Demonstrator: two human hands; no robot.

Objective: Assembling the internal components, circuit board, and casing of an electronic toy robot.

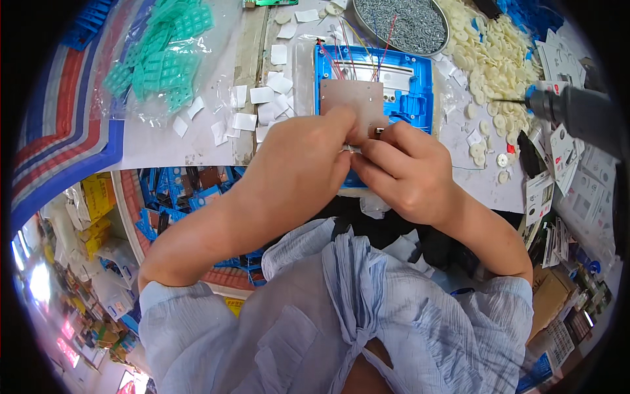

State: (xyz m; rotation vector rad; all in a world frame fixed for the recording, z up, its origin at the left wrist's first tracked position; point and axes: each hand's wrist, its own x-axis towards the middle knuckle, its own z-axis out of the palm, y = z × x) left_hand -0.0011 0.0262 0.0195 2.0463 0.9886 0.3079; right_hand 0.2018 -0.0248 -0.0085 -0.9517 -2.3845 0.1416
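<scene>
A blue plastic housing [410,88] lies on the workbench in front of me, with thin red, yellow and blue wires [344,56] running up out of it. A brownish circuit board [351,98] sits over its left half. My left hand [298,164] and my right hand [407,167] meet at the board's lower edge, fingers pinched together on the board and a small part there. What lies between the fingertips is hidden.
A round tray of grey screws [400,23] stands behind the housing. White plastic discs [489,56] are heaped at the right, next to a hanging power screwdriver [581,111]. Small white pads [262,108] and a bag of teal rubber keypads [161,56] lie at the left. A bin of blue parts [177,190] is below.
</scene>
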